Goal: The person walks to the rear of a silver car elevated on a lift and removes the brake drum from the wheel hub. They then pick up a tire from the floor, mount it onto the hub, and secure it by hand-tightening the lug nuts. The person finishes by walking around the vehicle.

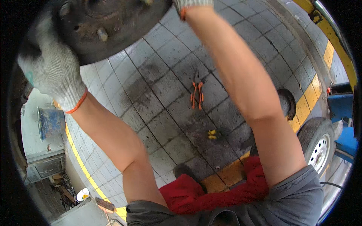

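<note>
A dark, greasy brake drum (117, 47) with wheel studs on its face fills the upper left, raised above the floor and cut off by the top of the picture. My left hand (54, 69), in a pale knitted glove with an orange cuff edge, grips its left rim; the thumb lies along the drum and the other fingers are dark and partly hidden. My right arm reaches up past the drum's right side. Of my right hand (194, 3) only the glove's cuff end shows at the top edge, so its fingers are out of sight.
Orange-handled pliers (197, 96) and a small yellow-handled item (212, 134) lie on the tiled floor. A curved dark metal part (289, 103) and a wheel (319, 147) are at right, near a yellow post (345, 49). A blue container (51, 123) stands left.
</note>
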Available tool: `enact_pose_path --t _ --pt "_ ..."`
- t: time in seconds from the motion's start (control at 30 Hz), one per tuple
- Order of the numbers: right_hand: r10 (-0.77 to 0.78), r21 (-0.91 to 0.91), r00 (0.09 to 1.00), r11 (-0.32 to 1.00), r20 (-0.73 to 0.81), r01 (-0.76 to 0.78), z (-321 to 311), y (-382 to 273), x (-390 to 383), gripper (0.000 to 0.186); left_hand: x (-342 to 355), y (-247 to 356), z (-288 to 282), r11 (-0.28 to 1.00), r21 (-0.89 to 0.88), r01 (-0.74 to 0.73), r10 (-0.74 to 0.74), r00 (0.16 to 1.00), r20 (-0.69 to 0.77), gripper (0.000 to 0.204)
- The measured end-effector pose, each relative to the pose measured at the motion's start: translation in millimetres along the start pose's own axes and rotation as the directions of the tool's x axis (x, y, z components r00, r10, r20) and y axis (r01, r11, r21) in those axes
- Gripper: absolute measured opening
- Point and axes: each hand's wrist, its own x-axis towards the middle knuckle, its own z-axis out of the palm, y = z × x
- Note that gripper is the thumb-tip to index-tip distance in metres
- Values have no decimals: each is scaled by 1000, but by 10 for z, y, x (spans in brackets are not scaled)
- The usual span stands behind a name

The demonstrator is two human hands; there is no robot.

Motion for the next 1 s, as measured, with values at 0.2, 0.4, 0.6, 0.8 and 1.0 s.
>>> enact_pose_path --t 0.2,0.4,0.6,0.8,1.0 --pt "459 144 879 868 132 -475 -122 -69 -139 42 314 333 34 841 -524 136 -149 989 19 55" --pt "523 467 828 691 203 -551 -359 -234 380 42 58 514 53 877 -435 202 -256 964 -67 60" --pt "27 458 989 884 144 -91 -338 -454 1118 38 -1071 470 661 858 347 377 -309 921 -237 62" --pt "37 528 991 844 125 -98 -399 -408 1189 45 -1051 812 721 745 -105 659 -666 726 -173 63" --pt "194 446 971 863 139 -237 -321 -353 1045 56 -935 656 494 843 214 494 -461 868 -186 61"
